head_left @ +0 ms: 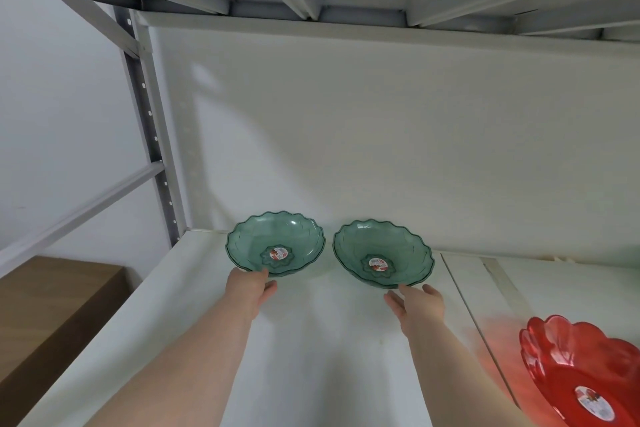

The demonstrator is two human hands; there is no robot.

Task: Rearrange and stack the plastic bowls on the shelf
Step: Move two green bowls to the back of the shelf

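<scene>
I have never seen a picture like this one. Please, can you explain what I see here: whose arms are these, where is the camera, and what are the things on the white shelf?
There is no machine: a person wears a camera on the head, so you look forward and down along their own bare arms. The white shelf holds two green bowls side by side, apart from each other, each with a sticker inside. The left hand touches the near rim of the left green bowl. The right hand, fingers spread, is at the near rim of the right green bowl; a firm grip is not clear. A red bowl sits at the lower right, unheld.
</scene>
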